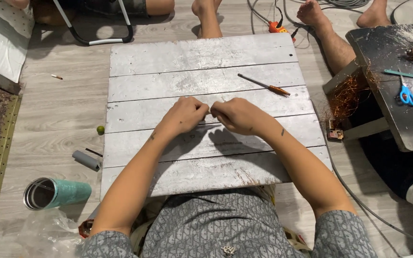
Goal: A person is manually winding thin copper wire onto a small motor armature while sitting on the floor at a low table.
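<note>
My left hand (185, 115) and my right hand (235, 116) meet fingertip to fingertip over the middle of a grey board of wooden planks (201, 57) lying on the floor. Both hands are closed, thumbs and forefingers pinched together where they touch. Whatever is pinched between them is too small to make out. A thin tool with an orange handle (265, 85) lies on the board beyond my right hand.
A teal tumbler (56, 193), a grey tube (86, 160) and a small green ball (100, 130) lie left of the board. A dark worktop (407, 129) at right holds blue scissors (407, 94) and copper wire (346, 98). Other people's bare feet (311, 13) and cables lie beyond.
</note>
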